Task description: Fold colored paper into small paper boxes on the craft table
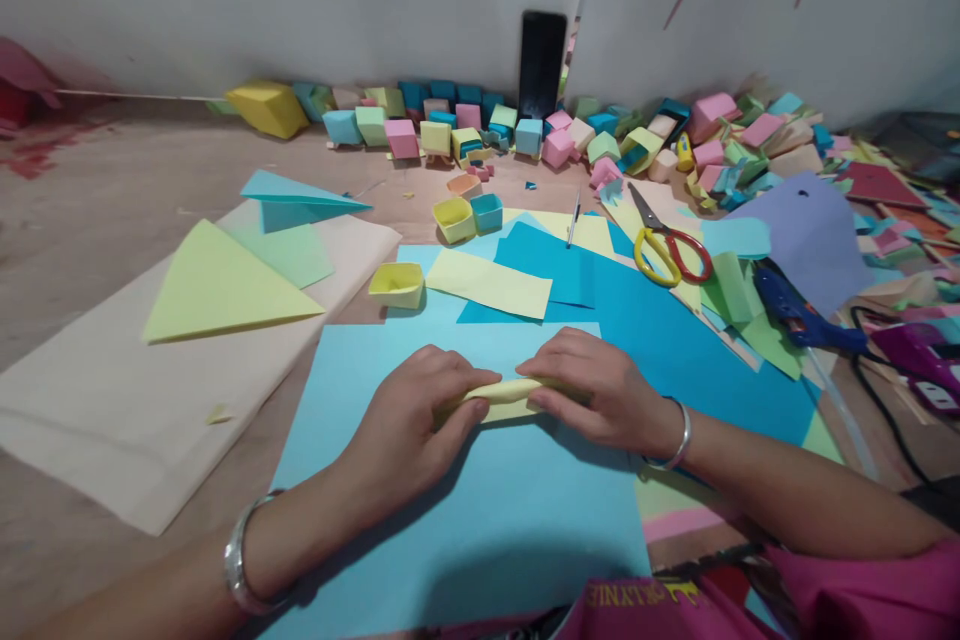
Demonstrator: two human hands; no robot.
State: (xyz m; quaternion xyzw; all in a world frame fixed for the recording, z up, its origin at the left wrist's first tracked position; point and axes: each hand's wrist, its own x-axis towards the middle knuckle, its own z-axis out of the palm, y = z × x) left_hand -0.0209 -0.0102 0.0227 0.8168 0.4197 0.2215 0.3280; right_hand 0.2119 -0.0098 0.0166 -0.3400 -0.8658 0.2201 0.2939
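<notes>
Both my hands press on a narrow folded strip of pale yellow paper [501,399] lying on a large light blue sheet [480,500]. My left hand [416,410] pinches the strip's left end with curled fingers. My right hand [592,385] grips the right end, fingers folded over it. Each wrist wears a silver bangle. Just beyond the hands lie a yellow rectangle of paper [489,282] and a small yellow paper box [397,284].
Yellow-handled scissors [664,250] and a blue glue gun [806,320] lie to the right amid paper scraps. Several coloured paper boxes [450,125] line the wall by a black phone [541,65]. A yellow-green triangle [221,285] rests on cream paper at left.
</notes>
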